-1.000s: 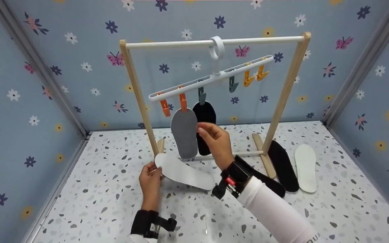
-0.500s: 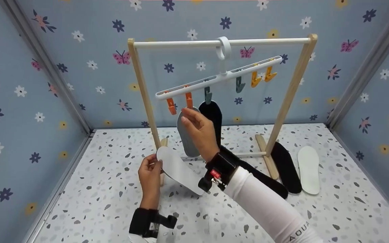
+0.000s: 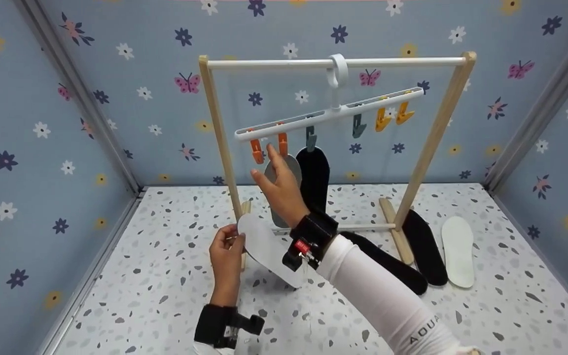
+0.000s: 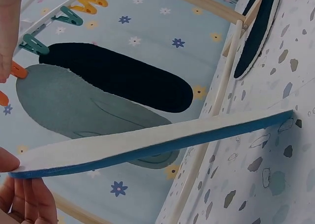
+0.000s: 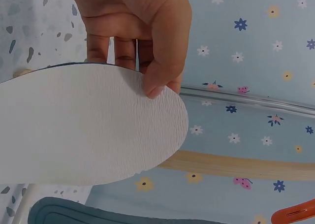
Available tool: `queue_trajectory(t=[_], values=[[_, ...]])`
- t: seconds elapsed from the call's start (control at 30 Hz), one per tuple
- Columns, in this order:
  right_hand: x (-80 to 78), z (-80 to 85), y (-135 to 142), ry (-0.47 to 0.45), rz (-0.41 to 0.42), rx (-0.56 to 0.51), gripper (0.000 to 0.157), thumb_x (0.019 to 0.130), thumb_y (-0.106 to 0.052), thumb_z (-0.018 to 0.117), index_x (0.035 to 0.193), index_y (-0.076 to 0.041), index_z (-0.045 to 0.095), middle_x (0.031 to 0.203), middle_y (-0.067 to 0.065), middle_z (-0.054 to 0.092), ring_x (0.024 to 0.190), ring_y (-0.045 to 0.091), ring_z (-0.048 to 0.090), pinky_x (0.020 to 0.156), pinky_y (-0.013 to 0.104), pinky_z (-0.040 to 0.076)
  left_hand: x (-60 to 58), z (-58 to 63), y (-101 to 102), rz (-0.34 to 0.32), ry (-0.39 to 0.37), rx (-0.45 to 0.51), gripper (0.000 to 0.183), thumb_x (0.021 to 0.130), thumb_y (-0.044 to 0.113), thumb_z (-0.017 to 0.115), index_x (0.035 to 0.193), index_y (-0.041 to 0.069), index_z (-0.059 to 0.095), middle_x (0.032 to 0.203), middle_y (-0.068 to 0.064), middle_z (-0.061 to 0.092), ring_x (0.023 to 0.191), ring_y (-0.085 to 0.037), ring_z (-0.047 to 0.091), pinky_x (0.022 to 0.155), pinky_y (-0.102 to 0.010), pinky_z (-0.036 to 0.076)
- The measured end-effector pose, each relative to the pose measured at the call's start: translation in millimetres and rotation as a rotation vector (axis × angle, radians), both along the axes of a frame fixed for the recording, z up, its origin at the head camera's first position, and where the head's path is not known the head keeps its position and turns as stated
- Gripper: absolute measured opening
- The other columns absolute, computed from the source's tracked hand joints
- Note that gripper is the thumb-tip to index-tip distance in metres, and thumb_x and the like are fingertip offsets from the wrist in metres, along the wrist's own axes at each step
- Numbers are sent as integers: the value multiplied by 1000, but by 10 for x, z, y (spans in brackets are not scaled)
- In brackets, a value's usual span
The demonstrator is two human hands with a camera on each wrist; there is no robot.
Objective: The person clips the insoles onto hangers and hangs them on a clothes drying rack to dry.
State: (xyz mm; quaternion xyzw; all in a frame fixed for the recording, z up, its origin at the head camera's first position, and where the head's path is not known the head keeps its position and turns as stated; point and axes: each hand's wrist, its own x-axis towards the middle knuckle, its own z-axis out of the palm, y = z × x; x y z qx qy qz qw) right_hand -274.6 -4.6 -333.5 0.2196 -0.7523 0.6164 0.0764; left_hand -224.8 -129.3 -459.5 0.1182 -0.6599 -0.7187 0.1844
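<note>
My left hand [image 3: 227, 254] pinches the upper end of a white insole [image 3: 270, 251] between thumb and fingers. A blue underside edge shows on this insole [image 4: 162, 147] in the left wrist view, and its far end slants down near the floor. Raised in front of the hanger, my right hand [image 3: 284, 195] has its fingers spread and holds nothing. Its fingertips are near the outer orange clip [image 3: 257, 152] and the inner orange clip [image 3: 283, 143]. From the inner clip hangs a grey insole [image 3: 294, 167], partly hidden by the right hand. A black insole [image 3: 314, 177] hangs from a grey-green clip [image 3: 311, 139].
The white clip hanger [image 3: 289, 125] hangs tilted, left end lower, on a wooden rack [image 3: 439, 130]. Its right half carries another grey-green clip [image 3: 358, 126] and two yellow clips [image 3: 381, 121]. Black insoles [image 3: 424, 249] and a pale insole [image 3: 458, 251] lie on the speckled floor at right.
My right hand has moved from the grey insole's side up and left to the orange clips, its fingers spreading. The white insole in my left hand now slants more steeply.
</note>
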Motion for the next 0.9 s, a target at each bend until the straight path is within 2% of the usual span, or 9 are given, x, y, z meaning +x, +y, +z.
queue_trajectory(t=[0.17,0.3,0.47,0.57,0.7,0.9], values=[[-84,48,-49,-49,31,-15,67,99,-21,50,150,-3,11,157,11,12,144,20,11,115,37,15,5,-20,-3,-1,12,-1,22,88,4,58,109,-1,60,99,-10,58,77,-11,55,63,-22,49],[-134,77,-108,-51,-4,-95,60,100,-21,46,149,-2,17,155,12,19,143,20,18,114,34,20,16,27,-8,-25,37,3,21,88,2,57,108,-1,61,97,-10,59,76,-12,54,63,-22,48],[-183,100,-154,11,-47,-173,49,100,-16,46,145,0,31,148,14,36,137,21,33,110,31,30,114,253,40,-61,59,-39,20,86,0,58,106,-4,62,96,-10,60,79,-15,54,63,-23,46],[-207,101,-159,10,-64,-198,45,99,-13,48,141,0,38,142,15,44,131,22,43,105,30,36,173,403,89,-72,75,-71,20,86,0,61,105,-5,62,96,-12,61,80,-16,53,66,-23,45],[-219,104,-162,-19,-79,-202,43,98,-12,50,139,1,41,137,17,49,123,23,51,102,30,40,188,492,115,-85,93,-100,19,86,2,63,104,-5,63,98,-13,62,81,-15,53,72,-25,44],[-228,112,-184,-14,-86,-188,42,97,-11,51,136,2,44,133,18,52,121,25,52,101,31,41,184,545,90,-90,117,-115,19,87,4,64,103,-5,63,98,-13,62,80,-14,53,73,-25,45]])
